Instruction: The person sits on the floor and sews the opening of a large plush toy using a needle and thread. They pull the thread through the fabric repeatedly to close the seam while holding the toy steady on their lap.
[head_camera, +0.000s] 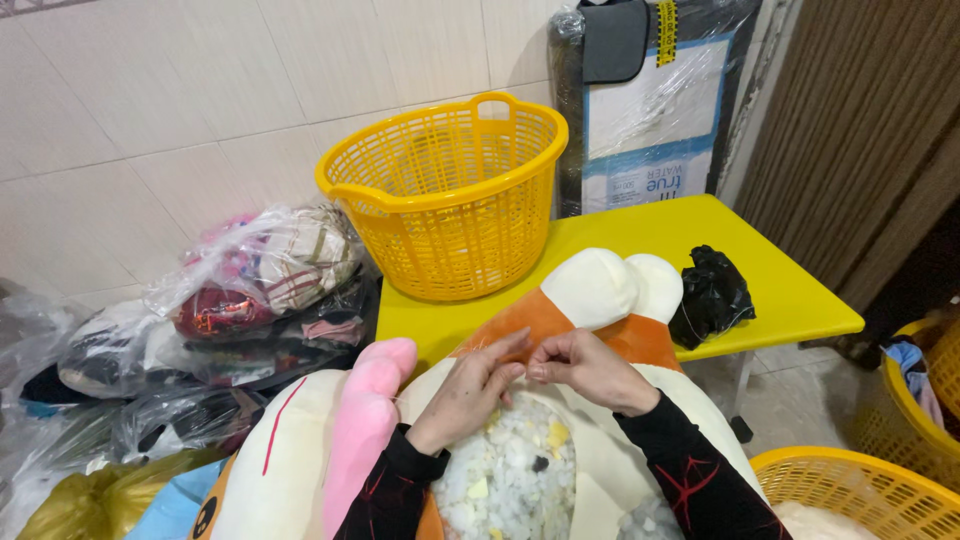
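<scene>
At the left, bagged clothes (250, 290) lie heaped against the wall. Your left hand (468, 392) and right hand (590, 368) both pinch the plush toy (600, 290) at its open seam, fingers closed on fabric, keeping foam stuffing (510, 470) inside. Behind, a yellow basket (450, 200) and black bag (712, 292) share the bench (790, 290).

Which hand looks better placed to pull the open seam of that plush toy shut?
Probably the right hand: its fingertips pinch the orange fabric edge at the opening's top. The left hand lies lower, over the foam stuffing, pressing toward the same seam on the plush toy.
</scene>
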